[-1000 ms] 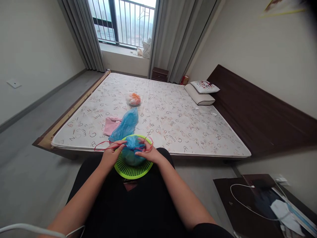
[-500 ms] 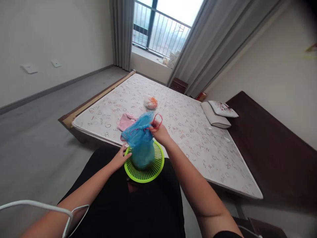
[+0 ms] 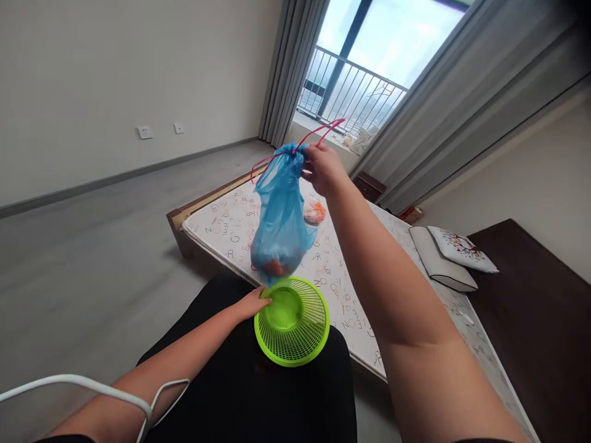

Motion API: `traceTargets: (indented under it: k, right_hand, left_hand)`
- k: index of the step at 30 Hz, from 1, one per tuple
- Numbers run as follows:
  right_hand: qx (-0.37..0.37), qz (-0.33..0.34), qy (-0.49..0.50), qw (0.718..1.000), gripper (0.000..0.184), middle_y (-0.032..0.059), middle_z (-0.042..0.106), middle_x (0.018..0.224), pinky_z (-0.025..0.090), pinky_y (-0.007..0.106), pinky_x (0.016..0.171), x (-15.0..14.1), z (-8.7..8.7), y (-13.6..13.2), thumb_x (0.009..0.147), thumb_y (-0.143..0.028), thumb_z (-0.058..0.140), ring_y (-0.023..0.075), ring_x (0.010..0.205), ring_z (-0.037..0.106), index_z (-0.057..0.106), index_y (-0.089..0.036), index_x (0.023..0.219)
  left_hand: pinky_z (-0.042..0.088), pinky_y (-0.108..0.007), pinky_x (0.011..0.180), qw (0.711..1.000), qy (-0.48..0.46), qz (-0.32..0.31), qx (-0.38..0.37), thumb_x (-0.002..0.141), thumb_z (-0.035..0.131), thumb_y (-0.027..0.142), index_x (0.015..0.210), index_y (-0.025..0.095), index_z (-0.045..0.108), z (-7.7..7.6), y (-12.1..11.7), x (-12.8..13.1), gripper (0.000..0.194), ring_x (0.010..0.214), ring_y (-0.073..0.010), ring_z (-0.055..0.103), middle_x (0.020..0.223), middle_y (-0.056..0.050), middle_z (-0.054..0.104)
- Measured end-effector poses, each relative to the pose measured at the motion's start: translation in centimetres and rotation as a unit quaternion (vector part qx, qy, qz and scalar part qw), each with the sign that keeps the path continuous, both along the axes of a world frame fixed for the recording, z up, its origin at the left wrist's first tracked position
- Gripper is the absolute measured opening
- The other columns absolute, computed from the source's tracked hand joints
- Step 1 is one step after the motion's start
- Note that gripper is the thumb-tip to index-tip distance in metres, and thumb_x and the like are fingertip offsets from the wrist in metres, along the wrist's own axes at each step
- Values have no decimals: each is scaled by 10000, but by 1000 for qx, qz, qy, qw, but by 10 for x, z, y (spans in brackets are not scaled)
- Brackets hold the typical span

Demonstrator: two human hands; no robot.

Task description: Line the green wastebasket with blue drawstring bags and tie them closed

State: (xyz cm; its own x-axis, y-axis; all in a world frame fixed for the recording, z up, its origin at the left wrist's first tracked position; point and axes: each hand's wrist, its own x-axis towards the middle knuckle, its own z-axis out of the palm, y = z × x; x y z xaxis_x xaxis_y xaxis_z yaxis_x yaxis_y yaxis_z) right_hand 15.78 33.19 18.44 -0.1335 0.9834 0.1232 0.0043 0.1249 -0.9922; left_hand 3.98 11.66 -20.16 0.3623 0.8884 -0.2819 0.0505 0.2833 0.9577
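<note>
Hands: apart
Right hand (image 3: 324, 170): grips red drawstring (image 3: 322, 131) of blue plastic bag (image 3: 280, 215), bag hanging just above basket
Left hand (image 3: 252, 304): fingers on rim of green mesh basket (image 3: 292, 357)

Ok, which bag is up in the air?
The blue bag, hanging by its red strings from the right hand. The other bag, pale with orange inside, lies on the mattress.

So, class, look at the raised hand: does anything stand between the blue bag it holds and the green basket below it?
Nothing visible does. The blue plastic bag hangs from the right hand by its red drawstring, directly over the green mesh basket. Its bottom sits very near the rim, though whether they touch is hard to tell. The left hand is at the basket's side.
</note>
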Motion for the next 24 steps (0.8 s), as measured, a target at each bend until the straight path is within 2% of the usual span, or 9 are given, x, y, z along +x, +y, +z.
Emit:
traceTargets:
  k: [4, 7, 11, 13, 15, 16, 19, 22, 24]
  right_hand:
    - [80, 4, 4, 997, 269, -1, 622, 932, 517, 301, 755, -14, 4, 19, 875, -431, 622, 152, 859, 628, 510, -263, 1052]
    - [70, 11, -5, 997, 303, 11, 634, 992, 538, 326, 802, -20, -25, 29, 901, -491, 588, 162, 925, 649, 511, -270, 1094]
    - [-39, 29, -45, 998, 316, 10, 679, 1042, 579, 360, 808, -31, -105, 27, 854, -385, 636, 165, 893, 684, 534, -293, 1139]
    - [-82, 3, -174, 981, 411, 40, 695, 1087, 593, 366, 781, -34, -154, 21, 868, -312, 587, 175, 871, 704, 516, -301, 1273]
    - [-64, -16, -414, 908, 491, 101, 690, 1168, 591, 357, 825, -34, -200, 15, 898, -255, 502, 197, 932, 711, 494, -243, 1389]
    - [-59, -5, -468, 882, 494, 147, 677, 1218, 573, 376, 897, -33, -221, 13, 892, -230, 512, 231, 1020, 699, 530, -191, 1384]
    - [-47, 51, -556, 828, 418, 252, 570, 1415, 444, 433, 1110, -29, -273, 9, 875, -138, 523, 316, 1290, 577, 658, -84, 1267]
    - [-39, 117, -612, 781, 377, 236, 452, 1564, 337, 483, 1191, -31, -311, 11, 836, -61, 557, 355, 1420, 456, 731, -84, 1170]
    - [-36, 150, -638, 754, 377, 220, 470, 1561, 334, 494, 1188, -38, -331, 17, 824, -63, 590, 352, 1432, 443, 741, -96, 1168]
  left_hand:
    - [479, -430, 1096, 998, 14, 13, -57, 770, 705, 283, 1545, 145, 422, 5, 1, 1, 837, 1264, -329, 627, 1430, -175, 626]
    - [491, -434, 1076, 996, 1, 13, -93, 808, 669, 303, 1612, 145, 298, 6, 0, 4, 899, 1253, -326, 636, 1492, -191, 570]
    - [508, -434, 1051, 995, -30, -1, -98, 815, 668, 327, 1588, 172, 358, 8, -3, 6, 848, 1234, -320, 646, 1456, -160, 606]
    - [510, -444, 1050, 995, -46, -8, -93, 817, 672, 333, 1542, 187, 440, 9, -4, 8, 774, 1220, -320, 653, 1417, -138, 640]
    - [513, -455, 1049, 994, -66, -7, -93, 824, 670, 325, 1479, 183, 521, 12, -3, 9, 687, 1198, -323, 664, 1361, -129, 679]
    - [512, -454, 1055, 993, -79, -2, -91, 827, 668, 315, 1443, 182, 558, 14, -2, 10, 639, 1198, -321, 665, 1342, -124, 693]
    - [510, -443, 1068, 988, -122, 26, -88, 836, 661, 285, 1370, 196, 618, 17, 2, 14, 544, 1209, -307, 660, 1321, -102, 709]
    - [522, -449, 1050, 981, -157, 27, -108, 848, 651, 283, 1404, 194, 582, 16, 7, 17, 568, 1210, -300, 659, 1333, -108, 695]
    - [542, -461, 1013, 979, -151, 23, -139, 834, 676, 287, 1483, 200, 504, 12, 8, 20, 678, 1247, -319, 634, 1438, -135, 617]
